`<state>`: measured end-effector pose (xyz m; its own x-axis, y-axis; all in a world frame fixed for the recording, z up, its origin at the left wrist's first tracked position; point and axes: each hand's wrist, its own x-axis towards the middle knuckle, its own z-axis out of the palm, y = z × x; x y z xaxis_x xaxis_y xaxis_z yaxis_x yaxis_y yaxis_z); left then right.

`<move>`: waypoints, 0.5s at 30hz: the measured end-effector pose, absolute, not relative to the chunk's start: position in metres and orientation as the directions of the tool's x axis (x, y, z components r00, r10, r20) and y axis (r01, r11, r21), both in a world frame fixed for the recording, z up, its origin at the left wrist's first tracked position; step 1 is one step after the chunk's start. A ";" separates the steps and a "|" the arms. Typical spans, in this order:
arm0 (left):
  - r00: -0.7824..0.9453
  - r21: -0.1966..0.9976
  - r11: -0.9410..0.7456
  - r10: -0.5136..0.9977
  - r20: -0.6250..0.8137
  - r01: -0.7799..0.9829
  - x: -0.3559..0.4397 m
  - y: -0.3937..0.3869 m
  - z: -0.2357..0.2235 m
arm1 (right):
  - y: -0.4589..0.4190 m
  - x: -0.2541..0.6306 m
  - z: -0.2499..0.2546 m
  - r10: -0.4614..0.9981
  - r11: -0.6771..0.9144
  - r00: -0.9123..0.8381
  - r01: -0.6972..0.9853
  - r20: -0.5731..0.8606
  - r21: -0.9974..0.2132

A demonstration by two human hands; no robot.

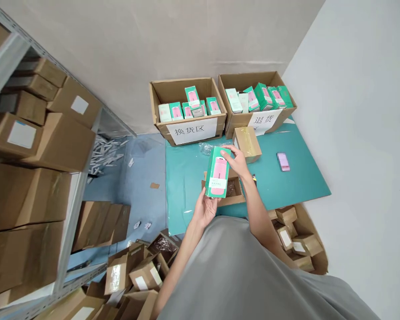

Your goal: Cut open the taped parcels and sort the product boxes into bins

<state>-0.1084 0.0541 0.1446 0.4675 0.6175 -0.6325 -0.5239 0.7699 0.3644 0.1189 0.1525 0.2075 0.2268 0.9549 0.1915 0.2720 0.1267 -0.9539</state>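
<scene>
Between my two hands is a green product box with a pink device pictured on its front. My left hand supports its bottom end, fingers curled under it. At the top right corner, my right hand grips the box with the thumb on its front. Below and behind it, an opened brown cardboard box rests on the green table, with clear plastic visible inside. A taped brown carton stands just beyond my right hand. Crumpled clear plastic lies behind the held box.
Two large cartons with handwritten signs, a left one and a right one, hold several green boxes at the back. A phone lies at right. Shelves of brown boxes line the left. Cartons crowd the floor.
</scene>
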 end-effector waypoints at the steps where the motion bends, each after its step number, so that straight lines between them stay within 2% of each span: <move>1: 0.474 0.374 0.774 0.617 -0.628 -0.511 -0.110 0.054 0.144 | 0.152 0.117 0.208 0.955 0.126 0.226 0.279 0.192 -0.952; 4: 0.464 0.428 0.756 0.647 -0.605 -0.495 -0.116 0.052 0.144 | 0.147 0.114 0.210 0.951 0.122 0.242 0.274 0.191 -0.954; 8: 0.347 0.560 0.647 0.757 -0.554 -0.517 -0.124 0.048 0.147 | 0.140 0.106 0.214 0.944 0.121 0.270 0.253 0.191 -0.960; 12: 0.140 0.806 0.485 0.873 -0.466 -0.341 -0.131 0.044 0.147 | 0.129 0.084 0.221 0.935 0.107 0.284 0.352 0.214 -0.930; 15: 0.076 0.886 0.415 0.910 -0.409 -0.207 -0.134 0.044 0.147 | 0.121 0.061 0.227 0.927 0.068 0.304 0.441 0.220 -0.895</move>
<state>-0.1337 0.0436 0.1465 0.0758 0.9096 -0.4086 -0.2074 0.4152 0.8858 0.0611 0.1211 0.2270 0.3036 0.9271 0.2197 0.4408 0.0678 -0.8950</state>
